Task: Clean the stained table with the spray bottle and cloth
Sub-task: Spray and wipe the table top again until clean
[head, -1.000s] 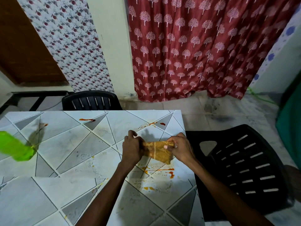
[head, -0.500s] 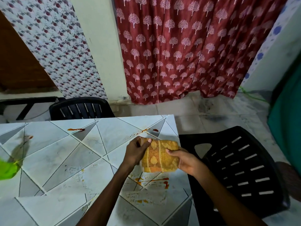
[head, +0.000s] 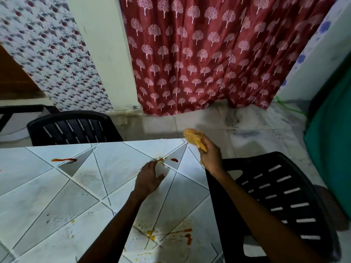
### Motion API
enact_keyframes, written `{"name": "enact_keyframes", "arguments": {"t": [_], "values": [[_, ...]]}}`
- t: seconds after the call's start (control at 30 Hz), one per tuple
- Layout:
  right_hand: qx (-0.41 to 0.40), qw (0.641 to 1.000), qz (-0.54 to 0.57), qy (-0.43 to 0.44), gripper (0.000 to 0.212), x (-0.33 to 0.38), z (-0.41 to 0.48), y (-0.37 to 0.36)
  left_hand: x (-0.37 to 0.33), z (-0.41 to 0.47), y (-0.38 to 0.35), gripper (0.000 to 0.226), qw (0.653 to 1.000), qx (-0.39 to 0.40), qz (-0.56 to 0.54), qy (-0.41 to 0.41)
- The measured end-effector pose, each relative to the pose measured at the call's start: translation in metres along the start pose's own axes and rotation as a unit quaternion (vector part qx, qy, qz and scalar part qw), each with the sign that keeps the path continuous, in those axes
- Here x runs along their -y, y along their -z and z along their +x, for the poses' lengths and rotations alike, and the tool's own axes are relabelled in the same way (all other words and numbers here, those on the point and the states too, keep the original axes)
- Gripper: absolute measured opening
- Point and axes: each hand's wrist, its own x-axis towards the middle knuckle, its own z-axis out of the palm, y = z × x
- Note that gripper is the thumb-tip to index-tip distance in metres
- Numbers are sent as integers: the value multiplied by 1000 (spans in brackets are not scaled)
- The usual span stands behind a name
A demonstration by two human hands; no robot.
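Note:
The white tiled table (head: 47, 186) carries red and orange stains: one streak at the far left (head: 64, 160), small spots near the far right corner (head: 171, 159), and a smeared patch near the front (head: 171, 235). My right hand (head: 209, 156) grips the bunched yellow-orange cloth (head: 194, 137) above the table's far right corner. My left hand (head: 150, 179) rests palm down on the table with fingers spread, just short of the corner spots. The spray bottle is out of view.
A black plastic chair (head: 281, 196) stands close against the table's right edge. Another black chair (head: 72, 128) sits behind the far edge. A red tree-print curtain (head: 209, 54) hangs beyond, and a green object (head: 332, 149) is at far right.
My left hand let go of the cloth and dropped flat onto the table. My right hand lifted the cloth, now bunched, toward the far right corner. The view swung right; the green bottle left the frame.

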Motion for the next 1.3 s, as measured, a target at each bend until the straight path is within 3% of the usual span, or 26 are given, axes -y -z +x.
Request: {"name": "enact_keyframes", "arguments": {"t": [0.07, 0.1, 0.17, 0.2, 0.23, 0.3, 0.37, 0.43, 0.5, 0.63, 0.87, 1.0, 1.13, 1.23, 1.3], "values": [[45, 990, -82, 102, 55, -16, 14, -9, 11, 15, -8, 86, 997, -15, 74, -21], [112, 978, -118, 133, 51, -27, 17, -14, 18, 21, -12, 85, 995, -17, 100, -24], [268, 915, -267, 138, 36, -37, 12, -20, 27, 25, -18, 81, 991, -19, 130, -17], [285, 897, -315, 125, 33, -46, 13, -25, 33, 28, -21, 81, 990, -13, 140, -10], [255, 909, -308, 114, 34, -52, 11, -28, 37, 29, -22, 82, 989, -9, 144, -4], [127, 968, -180, 123, 37, -55, 17, -35, 46, 30, -30, 87, 990, -1, 139, 9], [43, 968, -170, 182, 39, -57, 28, -47, 53, 27, -38, 89, 992, 3, 125, 14], [74, 947, -254, 181, 54, -59, 41, -66, 60, 23, -46, 87, 992, -6, 123, 3], [119, 932, -324, 109, 68, -65, 46, -87, 63, 22, -50, 83, 990, -11, 138, -3], [99, 907, -400, 89, 66, -82, 55, -113, 62, 22, -54, 79, 989, -24, 145, -5], [46, 923, -379, 39, 62, -71, 88, -136, 67, 22, -56, 78, 986, -26, 162, -7], [59, 902, -388, 178, 59, -66, 46, -126, 67, 22, -56, 76, 987, -29, 161, -12], [116, 900, -351, 231, 71, -75, -39, -98, 67, 21, -57, 75, 986, -38, 160, -19], [138, 912, -336, 190, 71, -109, -47, -74, 65, 20, -57, 75, 987, -35, 158, -17], [111, 921, -355, 114, 67, -119, -10, -78, 68, 21, -59, 75, 987, -40, 157, -20]]}}
